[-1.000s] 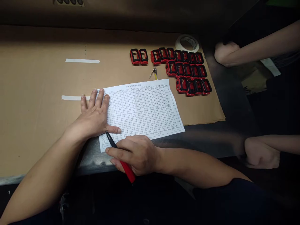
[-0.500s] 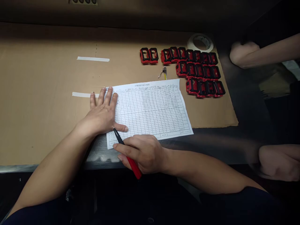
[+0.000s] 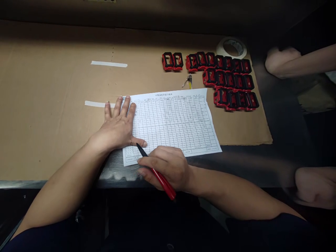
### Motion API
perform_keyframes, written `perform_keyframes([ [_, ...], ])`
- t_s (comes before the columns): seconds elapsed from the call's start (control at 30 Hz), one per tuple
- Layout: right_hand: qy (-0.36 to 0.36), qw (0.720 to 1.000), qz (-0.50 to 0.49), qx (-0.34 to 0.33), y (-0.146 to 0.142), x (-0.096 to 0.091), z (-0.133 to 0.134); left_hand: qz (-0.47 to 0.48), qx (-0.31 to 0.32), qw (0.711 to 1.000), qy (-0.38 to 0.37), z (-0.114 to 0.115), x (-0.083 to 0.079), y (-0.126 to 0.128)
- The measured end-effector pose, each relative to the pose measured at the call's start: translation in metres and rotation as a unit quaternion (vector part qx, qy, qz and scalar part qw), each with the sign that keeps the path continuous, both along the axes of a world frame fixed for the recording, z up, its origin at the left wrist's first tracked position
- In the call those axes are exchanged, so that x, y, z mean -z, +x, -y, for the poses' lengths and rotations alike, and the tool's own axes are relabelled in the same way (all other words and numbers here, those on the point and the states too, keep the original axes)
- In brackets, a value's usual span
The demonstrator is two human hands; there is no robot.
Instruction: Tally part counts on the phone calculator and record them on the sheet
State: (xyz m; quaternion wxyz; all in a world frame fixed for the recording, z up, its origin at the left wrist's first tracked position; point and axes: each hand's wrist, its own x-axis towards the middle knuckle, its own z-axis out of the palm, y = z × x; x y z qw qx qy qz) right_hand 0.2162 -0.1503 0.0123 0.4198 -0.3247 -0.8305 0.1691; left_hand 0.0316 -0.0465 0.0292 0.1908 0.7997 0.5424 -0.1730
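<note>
My left hand (image 3: pixel 117 126) lies flat with fingers spread, pressing the left edge of a printed paper grid form (image 3: pixel 173 122) onto the cardboard. My right hand (image 3: pixel 164 166) grips a black-tipped pen with a red barrel (image 3: pixel 160 178), resting on the form's lower edge. The pen tip is just above the paper beside my left thumb. Several red-and-black moulded plastic parts (image 3: pixel 223 77) stand in rows beyond the form, away from both hands.
A small metal clip with a yellow part (image 3: pixel 188 81) lies near the form's top edge. A tape roll (image 3: pixel 231 47) sits at the back right of the cardboard sheet (image 3: pixel 52 105), which bears white tape strips (image 3: pixel 109 64). A co-worker's hands (image 3: pixel 282 62) rest at right.
Everything in view has shifted right and slightly up as my head moved. My right hand and pen have slid right along the form's lower edge, toward my left thumb's tip.
</note>
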Motion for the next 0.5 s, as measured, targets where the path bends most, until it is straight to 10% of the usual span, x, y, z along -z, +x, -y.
perform_keyframes([
  [0.2, -0.088, 0.989, -0.098, 0.073, -0.001, -0.003, -0.008, -0.016, 0.0, 1.0, 0.0, 0.002, -0.002, 0.004],
  [0.5, -0.325, 0.899, -0.168, 0.24, 0.006, 0.007, -0.049, -0.013, -0.013, 0.999, -0.034, 0.007, -0.005, 0.016],
])
